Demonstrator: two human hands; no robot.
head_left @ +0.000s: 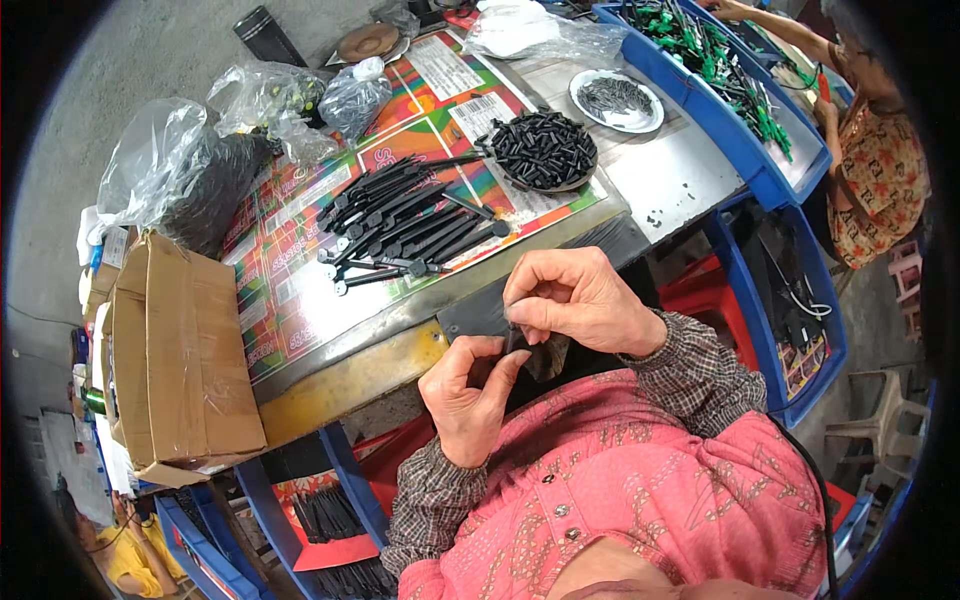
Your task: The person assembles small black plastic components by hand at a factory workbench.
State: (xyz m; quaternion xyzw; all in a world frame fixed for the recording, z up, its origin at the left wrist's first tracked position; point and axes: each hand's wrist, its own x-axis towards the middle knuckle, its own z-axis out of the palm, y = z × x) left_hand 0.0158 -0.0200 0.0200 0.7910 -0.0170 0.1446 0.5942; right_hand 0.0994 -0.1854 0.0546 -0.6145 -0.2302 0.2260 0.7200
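Note:
Both my hands meet at the table's near edge, in front of my body. My right hand (585, 305) is closed in a pinch, thumb against forefinger. Just below and left of it, my left hand (470, 395) has its thumb and forefinger drawn together. Anything between the fingertips is too small and dark to make out. Beyond my hands lies a loose pile of long black plastic sticks (405, 225), several with round ends. A round dish heaped with short black tube-like pieces (543, 150) stands right of the pile. Farther right, a white plate (640, 122) bears small grey metal pins.
An open cardboard box (205, 350) stands at the table's left edge, with plastic bags (185, 165) of dark parts behind it. Blue trays (800, 165) line the right side, one holding green and black pieces. A co-worker (875, 160) sits at the far right. Blue bins (345, 470) stand below.

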